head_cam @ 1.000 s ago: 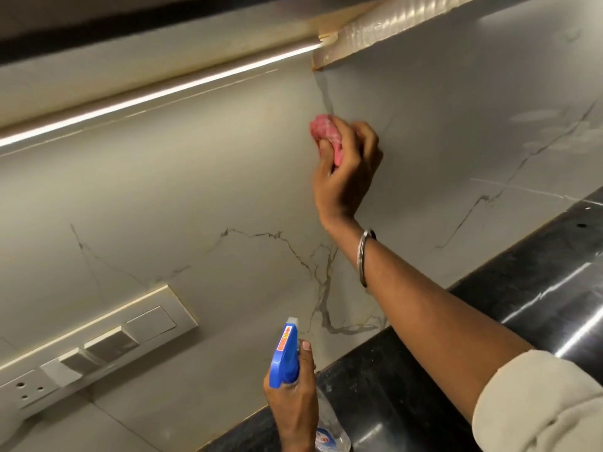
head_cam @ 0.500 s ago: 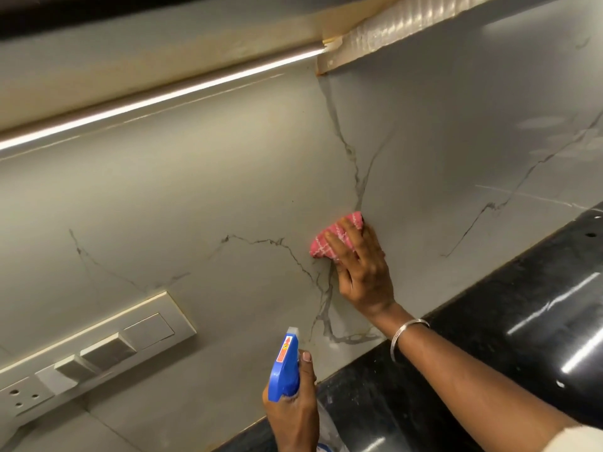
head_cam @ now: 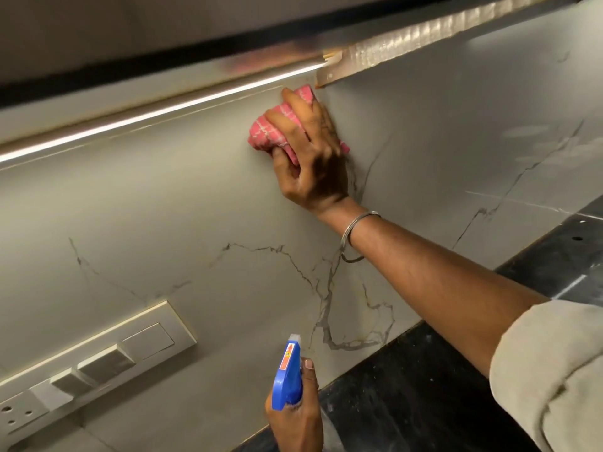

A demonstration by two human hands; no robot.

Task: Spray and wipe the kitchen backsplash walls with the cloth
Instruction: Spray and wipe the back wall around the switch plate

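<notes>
A pink checked cloth (head_cam: 264, 133) is bunched against the grey marble-veined backsplash (head_cam: 195, 203), high up near the inner corner just under the light strip. My right hand (head_cam: 313, 158) presses it to the wall, fingers spread over it and thumb curled under its lower edge. At the bottom of the view my left hand (head_cam: 298, 422) grips a spray bottle with a blue trigger head (head_cam: 288, 376), its nozzle pointing up toward the wall. The bottle's clear body is mostly hidden behind that hand.
A switch and socket plate (head_cam: 98, 363) sits on the wall at lower left. The black stone counter (head_cam: 440, 386) runs along the base of the wall to the right. An LED strip (head_cam: 156, 115) and a cabinet underside (head_cam: 408, 44) hang directly above.
My right hand has swept the cloth from low on the wall back up to the top of the corner, under the light strip. The left hand and spray bottle have stayed put.
</notes>
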